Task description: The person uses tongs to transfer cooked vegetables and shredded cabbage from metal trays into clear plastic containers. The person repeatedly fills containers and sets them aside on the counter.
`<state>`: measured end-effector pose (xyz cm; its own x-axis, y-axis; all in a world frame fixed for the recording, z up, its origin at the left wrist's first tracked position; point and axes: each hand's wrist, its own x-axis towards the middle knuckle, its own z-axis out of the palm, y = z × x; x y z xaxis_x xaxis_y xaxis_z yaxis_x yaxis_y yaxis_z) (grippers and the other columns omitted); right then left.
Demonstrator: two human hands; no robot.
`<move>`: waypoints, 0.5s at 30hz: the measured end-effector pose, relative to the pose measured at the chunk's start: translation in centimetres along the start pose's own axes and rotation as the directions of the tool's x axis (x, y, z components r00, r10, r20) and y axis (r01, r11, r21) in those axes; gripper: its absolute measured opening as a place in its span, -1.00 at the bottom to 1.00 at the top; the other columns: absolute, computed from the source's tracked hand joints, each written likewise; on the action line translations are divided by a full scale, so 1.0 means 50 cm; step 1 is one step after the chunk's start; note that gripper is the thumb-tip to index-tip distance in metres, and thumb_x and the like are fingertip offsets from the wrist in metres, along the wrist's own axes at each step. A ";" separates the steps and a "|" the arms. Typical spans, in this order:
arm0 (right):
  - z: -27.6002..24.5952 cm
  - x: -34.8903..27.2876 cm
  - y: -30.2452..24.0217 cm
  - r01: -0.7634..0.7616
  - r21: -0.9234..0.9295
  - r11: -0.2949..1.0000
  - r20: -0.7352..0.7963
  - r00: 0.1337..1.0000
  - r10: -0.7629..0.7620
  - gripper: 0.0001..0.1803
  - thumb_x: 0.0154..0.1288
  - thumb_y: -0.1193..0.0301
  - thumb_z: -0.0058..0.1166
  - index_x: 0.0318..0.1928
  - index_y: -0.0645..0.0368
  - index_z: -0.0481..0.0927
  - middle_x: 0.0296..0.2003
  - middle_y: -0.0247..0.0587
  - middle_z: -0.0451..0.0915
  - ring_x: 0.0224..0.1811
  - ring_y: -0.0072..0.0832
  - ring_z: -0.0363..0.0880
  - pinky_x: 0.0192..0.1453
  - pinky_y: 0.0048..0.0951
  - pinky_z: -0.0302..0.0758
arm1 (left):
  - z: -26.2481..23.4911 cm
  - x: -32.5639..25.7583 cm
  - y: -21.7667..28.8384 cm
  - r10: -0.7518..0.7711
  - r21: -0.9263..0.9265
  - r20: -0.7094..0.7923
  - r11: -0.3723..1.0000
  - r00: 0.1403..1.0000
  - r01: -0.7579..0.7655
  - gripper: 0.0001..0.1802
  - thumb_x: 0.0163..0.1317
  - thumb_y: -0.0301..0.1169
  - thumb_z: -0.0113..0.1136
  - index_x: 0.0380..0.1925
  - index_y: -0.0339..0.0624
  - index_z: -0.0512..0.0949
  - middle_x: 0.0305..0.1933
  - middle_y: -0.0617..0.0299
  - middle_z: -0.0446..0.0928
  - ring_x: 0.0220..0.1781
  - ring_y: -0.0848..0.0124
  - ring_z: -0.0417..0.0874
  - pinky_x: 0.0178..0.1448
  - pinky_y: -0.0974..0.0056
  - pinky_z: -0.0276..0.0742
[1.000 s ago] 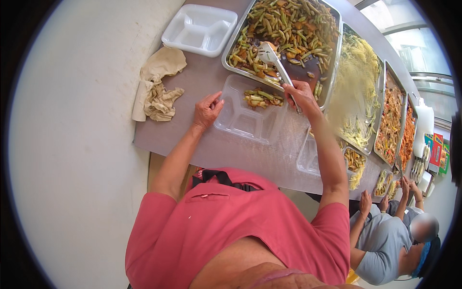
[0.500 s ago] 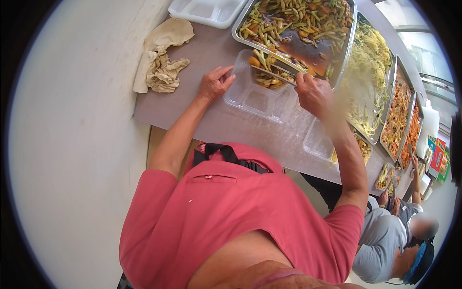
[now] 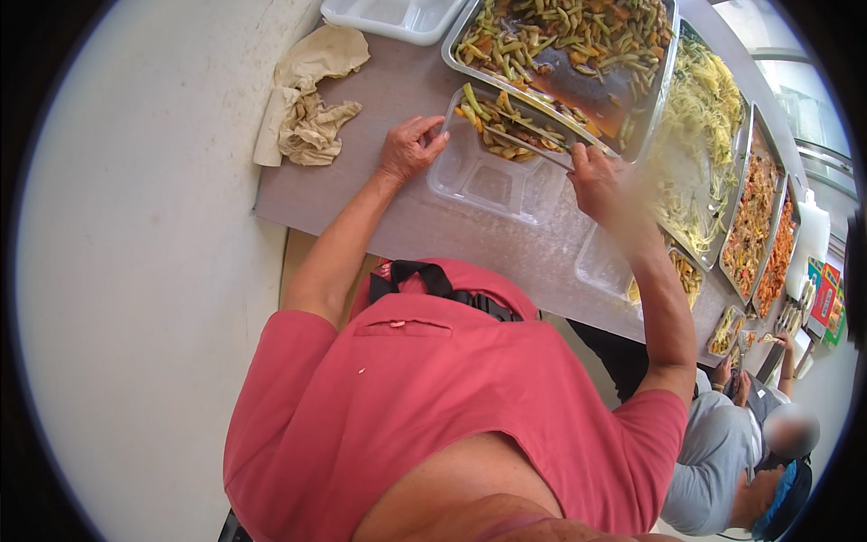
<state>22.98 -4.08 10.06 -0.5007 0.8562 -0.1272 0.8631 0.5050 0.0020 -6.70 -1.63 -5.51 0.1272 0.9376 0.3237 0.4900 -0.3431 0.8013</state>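
The long grey counter (image 3: 379, 194) carries everything under inspection, and I stand at its near edge in a red shirt. Largest on it is the steel pan of green beans in brown sauce (image 3: 578, 54), flanked to my right by a pan of pale shredded vegetable (image 3: 700, 117) and further pans of orange-brown food (image 3: 759, 212). Directly before me, its far edge touching the bean pan's near rim, lies the clear plastic meal tray (image 3: 492, 172), divided into compartments; only the far compartment holds beans, the near ones are bare. A white foam tray (image 3: 393, 14) sits at the pan's left, and a crumpled beige cloth (image 3: 307, 113) lies well to my left. My left hand (image 3: 408, 149) rests at the tray's left rim, fingers curled together against its edge. My right hand (image 3: 601, 181) is clenched around the handle of a metal serving utensil (image 3: 528, 144), whose working end lies over the filled compartment. Assessment: the tray is thin, light and flexible, likely to buckle if lifted by one corner and to slide on the smooth counter; sauce would make it slippery. It is best held at both rims or supported from beneath. A second clear tray (image 3: 614, 262) sits to my right; another person is seated below the counter's far end.
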 end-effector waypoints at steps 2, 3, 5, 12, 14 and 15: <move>-0.001 -0.005 0.005 -0.008 0.051 0.999 -0.075 0.997 0.012 -0.76 0.22 0.36 0.09 -0.24 0.27 0.41 -0.42 0.00 0.55 -0.44 -0.06 0.62 -0.40 -0.12 0.56 | -0.003 -0.002 0.000 -0.005 0.022 0.002 1.000 1.000 0.005 -0.73 -0.01 -0.46 0.33 -0.24 -0.19 0.63 -0.57 0.27 0.47 -0.62 0.50 0.41 -0.49 0.40 0.40; 0.003 -0.003 0.007 -0.035 0.058 0.998 -0.094 0.995 0.040 -0.76 0.22 0.36 0.09 -0.24 0.27 0.40 -0.43 0.00 0.55 -0.44 -0.06 0.62 -0.40 -0.12 0.56 | -0.003 -0.001 0.002 -0.003 0.031 0.004 1.000 1.000 0.002 -0.73 -0.01 -0.46 0.33 -0.24 -0.19 0.63 -0.57 0.28 0.47 -0.62 0.50 0.41 -0.49 0.40 0.40; 0.016 0.008 0.013 -0.089 0.076 0.993 -0.131 0.987 0.098 -0.77 0.22 0.36 0.09 -0.26 0.26 0.40 -0.44 0.00 0.55 -0.44 -0.05 0.62 -0.39 -0.11 0.55 | -0.001 -0.001 0.004 -0.004 0.021 -0.004 1.000 1.000 0.004 -0.73 -0.01 -0.46 0.33 -0.24 -0.18 0.63 -0.58 0.28 0.47 -0.63 0.51 0.41 -0.49 0.40 0.40; 0.035 0.000 0.010 -0.064 0.108 0.992 -0.111 0.991 0.076 -0.75 0.19 0.35 0.13 -0.25 0.24 0.41 -0.44 -0.03 0.56 -0.41 -0.08 0.62 -0.38 -0.16 0.55 | 0.005 0.002 -0.002 -0.071 0.008 -0.031 0.997 0.997 0.071 -0.73 -0.04 -0.41 0.37 -0.26 -0.11 0.63 -0.50 0.28 0.49 -0.60 0.46 0.48 -0.48 0.37 0.45; 0.033 -0.008 0.007 -0.074 0.129 0.989 -0.099 0.991 0.087 -0.74 0.18 0.35 0.14 -0.24 0.24 0.42 -0.43 -0.03 0.56 -0.41 -0.08 0.62 -0.37 -0.16 0.55 | 0.011 0.011 0.010 -0.010 0.054 -0.049 0.998 0.999 0.013 -0.75 -0.03 -0.36 0.37 -0.28 -0.07 0.66 -0.46 0.28 0.48 -0.55 0.44 0.50 -0.44 0.36 0.47; 0.033 -0.011 0.002 -0.082 0.134 0.988 -0.080 0.992 0.093 -0.74 0.18 0.35 0.15 -0.23 0.23 0.42 -0.43 -0.03 0.56 -0.41 -0.08 0.62 -0.37 -0.16 0.55 | 0.014 0.019 0.018 0.023 0.079 -0.056 0.997 0.998 -0.018 -0.76 -0.02 -0.34 0.38 -0.29 -0.05 0.67 -0.45 0.28 0.47 -0.52 0.44 0.51 -0.43 0.35 0.48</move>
<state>23.46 -4.69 8.50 -0.4217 0.9055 -0.0466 0.9023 0.4140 -0.1201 -5.55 -1.03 -4.83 0.0901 0.9249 0.3695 0.5545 -0.3548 0.7528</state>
